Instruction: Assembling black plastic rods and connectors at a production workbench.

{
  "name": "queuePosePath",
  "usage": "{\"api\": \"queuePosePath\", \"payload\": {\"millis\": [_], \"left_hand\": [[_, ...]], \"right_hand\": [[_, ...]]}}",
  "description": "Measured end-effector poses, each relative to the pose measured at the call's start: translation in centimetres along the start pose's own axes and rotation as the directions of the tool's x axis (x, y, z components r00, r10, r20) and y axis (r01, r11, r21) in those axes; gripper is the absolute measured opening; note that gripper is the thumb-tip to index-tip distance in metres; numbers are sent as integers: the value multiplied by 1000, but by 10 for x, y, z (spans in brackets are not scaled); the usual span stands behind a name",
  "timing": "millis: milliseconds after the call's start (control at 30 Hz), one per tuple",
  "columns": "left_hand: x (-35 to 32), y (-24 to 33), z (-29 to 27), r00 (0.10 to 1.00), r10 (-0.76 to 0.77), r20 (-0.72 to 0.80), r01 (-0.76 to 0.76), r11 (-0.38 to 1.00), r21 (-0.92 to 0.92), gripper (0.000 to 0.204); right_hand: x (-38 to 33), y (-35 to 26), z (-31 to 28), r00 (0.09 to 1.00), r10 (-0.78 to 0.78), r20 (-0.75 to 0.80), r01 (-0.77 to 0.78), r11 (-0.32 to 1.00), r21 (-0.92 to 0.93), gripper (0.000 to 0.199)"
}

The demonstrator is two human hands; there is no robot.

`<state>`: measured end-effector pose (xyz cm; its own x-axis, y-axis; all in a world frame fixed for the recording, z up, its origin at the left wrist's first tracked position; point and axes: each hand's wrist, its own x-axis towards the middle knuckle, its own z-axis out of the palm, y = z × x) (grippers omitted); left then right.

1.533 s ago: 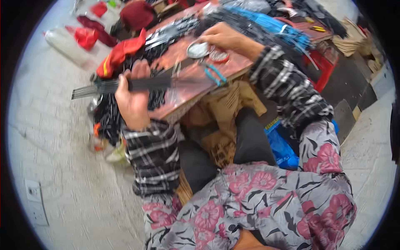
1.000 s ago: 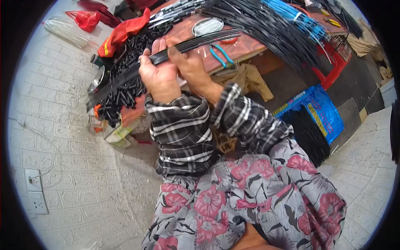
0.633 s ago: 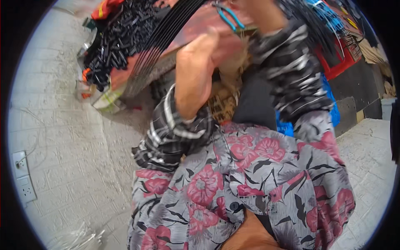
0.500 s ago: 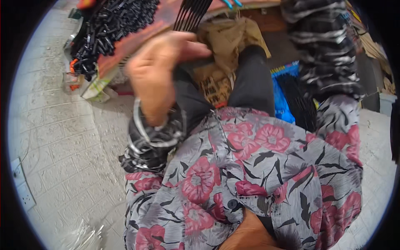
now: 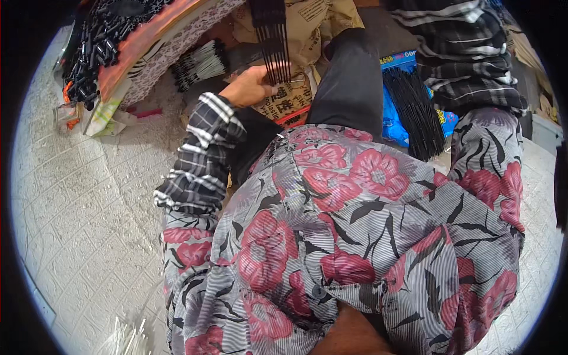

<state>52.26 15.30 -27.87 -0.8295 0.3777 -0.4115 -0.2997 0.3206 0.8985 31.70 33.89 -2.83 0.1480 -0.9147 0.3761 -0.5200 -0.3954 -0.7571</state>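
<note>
Downward hang black strips (image 5: 270, 36) across left hand (image 5: 251, 84)

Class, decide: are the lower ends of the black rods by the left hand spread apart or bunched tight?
Spread apart: narrow gaps show between the black rods at their lower ends.

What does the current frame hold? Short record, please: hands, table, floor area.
left_hand: left hand at the lower ends of black strips; grip unclear
right_hand: out of view; plaid right sleeve at upper right
table: red table, upper left, bearing a pile of small black parts
beside_right_leg: black bundle on blue package
lower_left: white strands
</note>
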Motion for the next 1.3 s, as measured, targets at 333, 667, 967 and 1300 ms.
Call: {"api": "queuePosePath", "payload": {"millis": [333, 667, 967, 1300], "left_hand": [[13, -56, 27, 983, 31, -180, 74, 833, 548, 18], [16, -63, 67, 973, -15, -232, 155, 783, 602, 16], [-16, -17, 54, 986, -17, -165, -42, 937, -347, 35], [-41, 19, 87, 973, -17, -231, -106, 854, -509, 22]], "right_hand": [[-1, 19, 24, 997, 81, -11, -80, 992, 101, 28], [12, 25, 41, 987, 153, -52, -140, 969, 203, 29], [42, 100, 101, 967, 241, -82, -217, 948, 234, 30], [76, 73, 101, 945, 307, 114, -327, 891, 315, 37]]}}
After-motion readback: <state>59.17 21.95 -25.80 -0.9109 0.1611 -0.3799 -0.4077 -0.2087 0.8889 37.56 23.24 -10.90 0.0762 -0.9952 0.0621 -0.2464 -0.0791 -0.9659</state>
